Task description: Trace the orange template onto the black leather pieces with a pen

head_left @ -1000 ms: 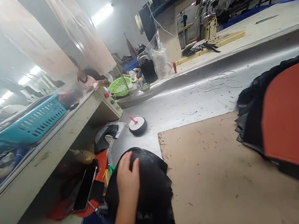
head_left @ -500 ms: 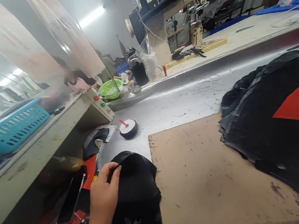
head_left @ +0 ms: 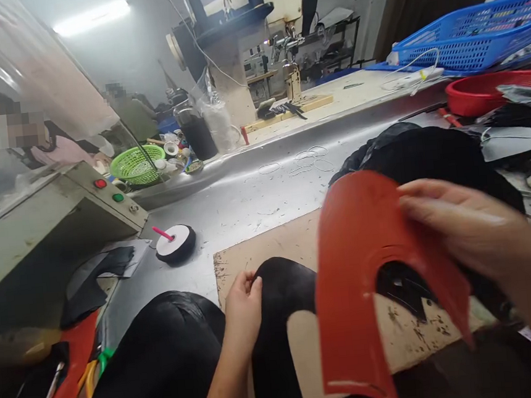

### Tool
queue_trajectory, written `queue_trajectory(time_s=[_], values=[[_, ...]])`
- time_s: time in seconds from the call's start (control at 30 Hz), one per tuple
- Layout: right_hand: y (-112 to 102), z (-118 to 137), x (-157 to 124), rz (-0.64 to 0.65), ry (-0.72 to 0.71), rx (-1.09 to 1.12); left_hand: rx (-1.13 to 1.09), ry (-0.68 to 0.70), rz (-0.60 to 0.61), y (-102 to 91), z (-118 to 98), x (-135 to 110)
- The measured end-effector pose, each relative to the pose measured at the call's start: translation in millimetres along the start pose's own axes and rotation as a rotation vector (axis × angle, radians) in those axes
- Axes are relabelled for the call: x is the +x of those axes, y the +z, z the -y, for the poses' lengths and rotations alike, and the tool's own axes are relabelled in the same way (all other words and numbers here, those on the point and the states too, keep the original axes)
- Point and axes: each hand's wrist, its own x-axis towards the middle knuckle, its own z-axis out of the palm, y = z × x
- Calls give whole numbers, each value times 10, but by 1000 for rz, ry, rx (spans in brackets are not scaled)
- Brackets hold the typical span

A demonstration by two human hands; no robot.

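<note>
My left hand (head_left: 243,306) pinches the top edge of a black cut piece (head_left: 280,321) that lies on the brown board (head_left: 256,255). A stack of black pieces (head_left: 163,356) sits just left of it. My right hand (head_left: 463,222), blurred by motion, grips an orange-red template (head_left: 360,277) and holds it tilted above the board. Behind the template lies a heap of black pieces (head_left: 429,154).
A black and white roll with a pink pin (head_left: 175,242) stands on the metal table (head_left: 256,193). A control box (head_left: 107,200), a green basket (head_left: 136,164), a sewing machine (head_left: 252,45), a blue basket (head_left: 469,32) and a red tub (head_left: 492,89) ring the table. Other people sit at the far left.
The view has swung right. My left hand has pulled one black piece off the stack onto the board. My right hand has come in carrying the orange-red template from the heap.
</note>
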Motion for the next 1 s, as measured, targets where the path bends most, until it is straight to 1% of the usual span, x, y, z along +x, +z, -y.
queue_trajectory(time_s=[0.07,0.1,0.13,0.2,0.23,0.3,0.37,0.43,0.5,0.57,0.67,0.8,1.0], values=[[371,-64,7,215,83,226,60,7,-59,-85,19,18],[573,-100,12,282,100,260,108,24,-106,-133,21,-1],[767,-138,19,332,108,245,172,56,-166,-177,28,-33],[1088,-209,37,383,83,133,339,187,-256,-230,79,-127],[1200,-242,44,377,46,54,437,283,-262,-237,131,-182],[1323,-313,36,319,-94,-118,625,456,-196,-220,285,-289],[1338,-399,-12,268,-282,-269,802,553,-118,-180,470,-382],[1303,-503,-94,281,-456,-385,926,572,-109,-144,628,-447],[1269,-606,-186,302,-574,-467,976,588,-118,-123,719,-482],[1259,-683,-261,275,-649,-524,979,622,-131,-118,744,-490],[1276,-723,-319,210,-701,-567,974,674,-144,-127,721,-473],[1287,-702,-339,170,-727,-593,974,723,-126,-141,686,-455],[1275,-694,-348,163,-729,-614,976,727,-121,-142,670,-469]])
